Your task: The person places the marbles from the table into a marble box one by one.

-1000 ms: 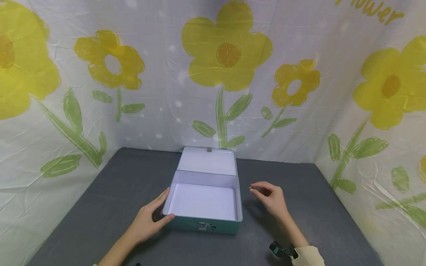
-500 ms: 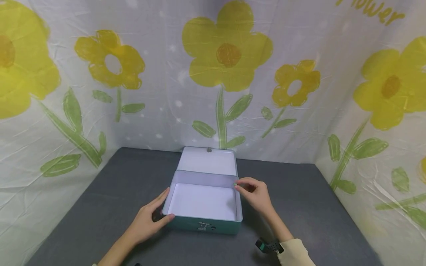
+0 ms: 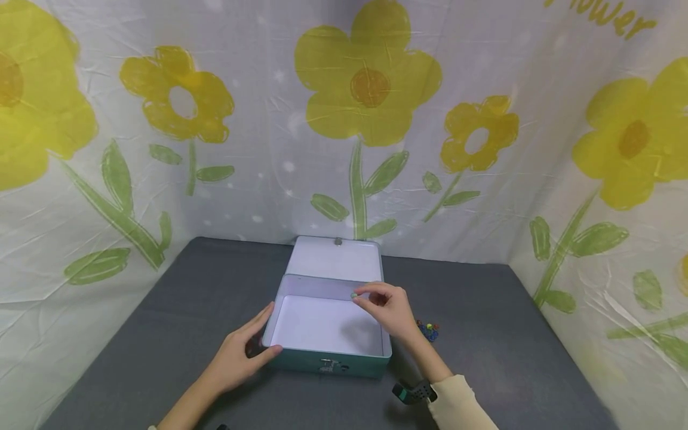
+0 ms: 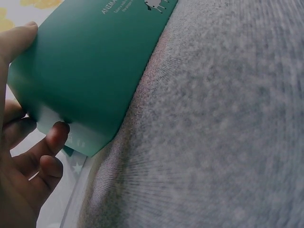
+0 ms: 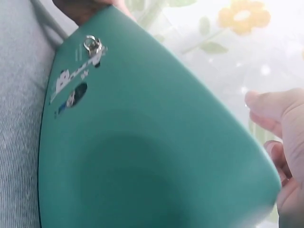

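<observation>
A green metal box stands on the table with its lid laid back, showing a white interior. My left hand holds the box at its front left corner, thumb at the front rim and fingers along the left side. In the left wrist view, fingertips press on the green wall. Over the right part of the box, my right hand pinches a tiny light-green piece between thumb and fingertips. Its exact kind I cannot tell. The right wrist view shows that hand beside the box rim, the piece hidden there.
To the right of the box, a small pile of blue, red and green pieces lies on the dark grey tabletop. The open lid leans back toward the flowered curtain. A metal latch sits on the box's front.
My right hand has moved left with the pinched piece, from beside the box to over its inside. The small pile behind it has come into view. The left hand has stayed put.
</observation>
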`<action>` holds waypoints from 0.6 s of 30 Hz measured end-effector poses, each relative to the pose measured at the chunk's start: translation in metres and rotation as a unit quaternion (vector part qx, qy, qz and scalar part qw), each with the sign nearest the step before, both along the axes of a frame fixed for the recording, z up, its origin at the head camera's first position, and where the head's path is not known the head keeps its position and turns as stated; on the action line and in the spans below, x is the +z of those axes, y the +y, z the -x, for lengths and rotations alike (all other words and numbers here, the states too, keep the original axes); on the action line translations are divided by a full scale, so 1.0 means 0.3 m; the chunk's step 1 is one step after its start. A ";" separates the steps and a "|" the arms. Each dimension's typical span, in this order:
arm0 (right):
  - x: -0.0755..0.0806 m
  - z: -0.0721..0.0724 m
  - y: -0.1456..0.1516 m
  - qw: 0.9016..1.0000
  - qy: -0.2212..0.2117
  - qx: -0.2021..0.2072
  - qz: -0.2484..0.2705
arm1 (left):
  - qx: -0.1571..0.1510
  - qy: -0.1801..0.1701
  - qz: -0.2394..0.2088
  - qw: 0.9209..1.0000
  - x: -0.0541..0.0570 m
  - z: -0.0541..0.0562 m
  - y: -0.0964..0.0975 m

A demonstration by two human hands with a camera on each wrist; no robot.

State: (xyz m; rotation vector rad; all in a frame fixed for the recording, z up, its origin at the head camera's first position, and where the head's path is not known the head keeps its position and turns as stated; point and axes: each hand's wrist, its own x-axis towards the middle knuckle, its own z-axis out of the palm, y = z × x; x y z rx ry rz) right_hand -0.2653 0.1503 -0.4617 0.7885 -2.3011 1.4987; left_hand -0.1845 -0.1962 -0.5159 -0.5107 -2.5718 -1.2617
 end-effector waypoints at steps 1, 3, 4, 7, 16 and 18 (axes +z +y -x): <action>0.001 0.000 -0.009 1.000 0.001 0.004 -0.001 | -0.002 -0.001 -0.004 1.000 0.000 -0.001 -0.001; 0.007 -0.003 -0.022 1.000 -0.002 0.011 -0.003 | -0.003 0.002 -0.006 1.000 -0.003 -0.003 -0.001; 0.010 -0.003 -0.027 1.000 -0.002 0.013 -0.003 | -0.005 0.004 -0.007 1.000 -0.003 0.000 0.000; 0.013 -0.002 -0.037 1.000 0.000 0.017 -0.007 | -0.010 0.010 -0.010 1.000 -0.006 0.006 0.006; 0.017 0.004 -0.072 0.999 0.008 0.036 -0.027 | -0.005 0.012 -0.005 1.000 -0.007 0.000 -0.001; 0.017 0.005 -0.084 0.999 0.009 0.038 -0.032 | -0.005 0.010 -0.006 1.000 -0.009 -0.003 -0.006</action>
